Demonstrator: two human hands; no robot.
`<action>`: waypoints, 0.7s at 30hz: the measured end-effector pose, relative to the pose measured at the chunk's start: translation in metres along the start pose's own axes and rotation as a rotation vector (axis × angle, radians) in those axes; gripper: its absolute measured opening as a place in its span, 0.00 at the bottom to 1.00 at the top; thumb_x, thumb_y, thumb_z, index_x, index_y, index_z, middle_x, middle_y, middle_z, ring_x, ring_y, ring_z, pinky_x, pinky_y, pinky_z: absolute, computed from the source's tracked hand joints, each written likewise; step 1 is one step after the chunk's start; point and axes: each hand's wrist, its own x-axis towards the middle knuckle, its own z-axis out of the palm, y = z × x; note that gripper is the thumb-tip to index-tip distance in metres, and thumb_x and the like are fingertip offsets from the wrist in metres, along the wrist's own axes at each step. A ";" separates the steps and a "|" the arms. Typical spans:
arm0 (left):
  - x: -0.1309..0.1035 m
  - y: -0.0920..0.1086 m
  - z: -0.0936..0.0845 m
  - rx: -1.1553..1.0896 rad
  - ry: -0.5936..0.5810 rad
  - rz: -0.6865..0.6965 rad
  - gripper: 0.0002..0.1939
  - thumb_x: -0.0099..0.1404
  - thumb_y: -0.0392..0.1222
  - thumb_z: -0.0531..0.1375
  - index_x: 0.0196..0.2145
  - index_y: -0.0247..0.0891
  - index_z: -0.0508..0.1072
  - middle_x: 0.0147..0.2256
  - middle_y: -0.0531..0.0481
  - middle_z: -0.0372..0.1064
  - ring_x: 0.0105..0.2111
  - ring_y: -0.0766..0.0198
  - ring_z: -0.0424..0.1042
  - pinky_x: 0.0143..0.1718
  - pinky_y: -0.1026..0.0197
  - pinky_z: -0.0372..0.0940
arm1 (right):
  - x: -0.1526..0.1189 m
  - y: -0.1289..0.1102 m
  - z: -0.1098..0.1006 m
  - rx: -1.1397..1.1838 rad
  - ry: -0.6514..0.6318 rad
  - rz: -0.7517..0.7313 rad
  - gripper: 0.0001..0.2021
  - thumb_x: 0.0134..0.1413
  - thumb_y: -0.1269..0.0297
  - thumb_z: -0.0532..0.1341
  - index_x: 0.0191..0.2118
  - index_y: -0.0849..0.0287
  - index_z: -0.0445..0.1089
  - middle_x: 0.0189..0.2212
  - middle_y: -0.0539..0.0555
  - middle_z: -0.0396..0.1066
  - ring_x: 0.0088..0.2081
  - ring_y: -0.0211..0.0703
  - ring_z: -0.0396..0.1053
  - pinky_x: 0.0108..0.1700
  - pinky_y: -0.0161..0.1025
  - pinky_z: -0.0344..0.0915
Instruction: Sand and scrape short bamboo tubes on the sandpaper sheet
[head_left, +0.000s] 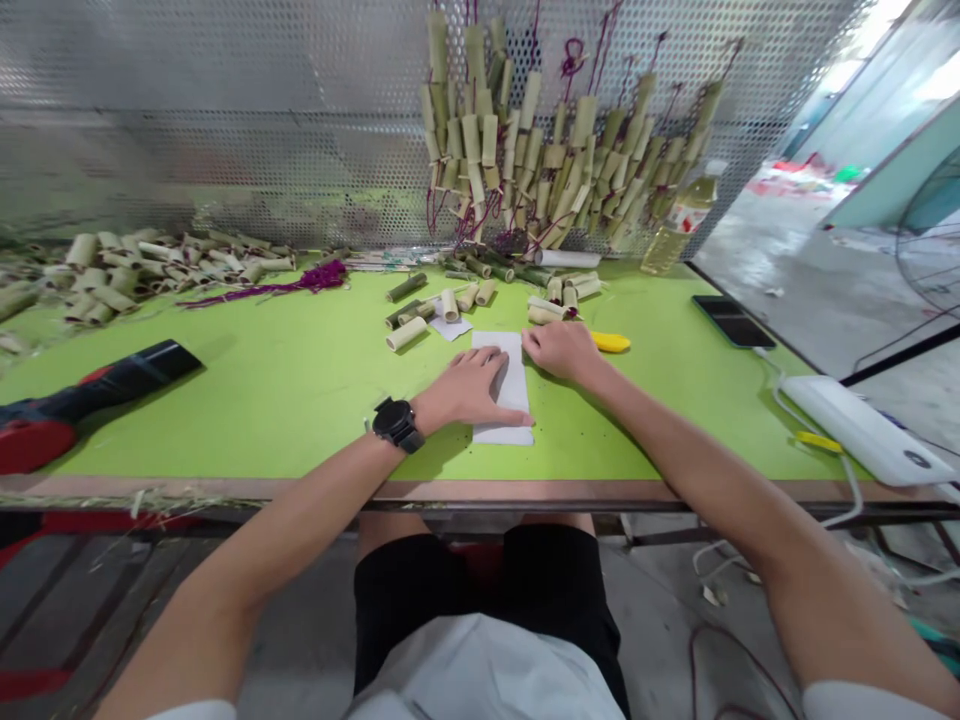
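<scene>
A narrow white sheet of paper (512,375) lies lengthwise on the green tabletop in front of me. My left hand (474,388) rests on it with fingers spread and the thumb stretched toward its right edge; a black watch is on that wrist. At the paper's upper right edge, my right hand (561,350) is curled closed, knuckles up. Whatever its fingers hold, if anything, is hidden. A yellow plastic handle-like piece (611,342) shows just beyond that hand; I cannot tell whether it is gripped or lying there. Short bamboo tubes (407,334) lie beyond the paper.
Strung bamboo pieces (517,150) hang on the perforated metal panel (225,120). More bamboo pieces (112,285) and purple cord (322,276) lie left, near a black-and-red tool (112,385). Rightward are an oil bottle (679,225), a phone (732,320) and a white power bank (866,428) with cable.
</scene>
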 end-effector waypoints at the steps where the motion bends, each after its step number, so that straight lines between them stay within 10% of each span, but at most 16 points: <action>1: 0.000 0.000 0.000 0.000 0.003 0.000 0.70 0.59 0.90 0.60 0.83 0.37 0.59 0.83 0.32 0.51 0.80 0.24 0.55 0.81 0.34 0.52 | -0.001 0.000 0.001 0.010 0.008 -0.007 0.33 0.83 0.56 0.45 0.43 0.64 0.87 0.36 0.67 0.85 0.34 0.54 0.75 0.36 0.47 0.55; 6: 0.001 -0.002 0.001 0.002 0.014 0.021 0.70 0.59 0.91 0.60 0.82 0.37 0.61 0.83 0.31 0.52 0.80 0.27 0.56 0.81 0.35 0.52 | -0.017 -0.002 0.003 0.025 -0.036 -0.162 0.29 0.81 0.55 0.48 0.39 0.59 0.86 0.36 0.63 0.86 0.34 0.51 0.75 0.36 0.47 0.52; 13: -0.001 0.000 -0.001 -0.009 -0.010 -0.001 0.73 0.59 0.92 0.59 0.84 0.36 0.57 0.84 0.31 0.50 0.80 0.23 0.55 0.80 0.33 0.54 | 0.004 0.003 0.001 0.051 -0.010 0.012 0.31 0.83 0.57 0.45 0.42 0.63 0.85 0.36 0.65 0.84 0.31 0.50 0.72 0.36 0.46 0.54; 21: -0.001 0.000 -0.001 -0.011 -0.023 0.016 0.69 0.61 0.90 0.59 0.83 0.40 0.58 0.85 0.34 0.48 0.82 0.25 0.51 0.81 0.32 0.51 | -0.023 0.000 -0.003 -0.033 -0.082 -0.235 0.30 0.82 0.52 0.48 0.41 0.58 0.87 0.39 0.64 0.87 0.36 0.53 0.76 0.37 0.48 0.51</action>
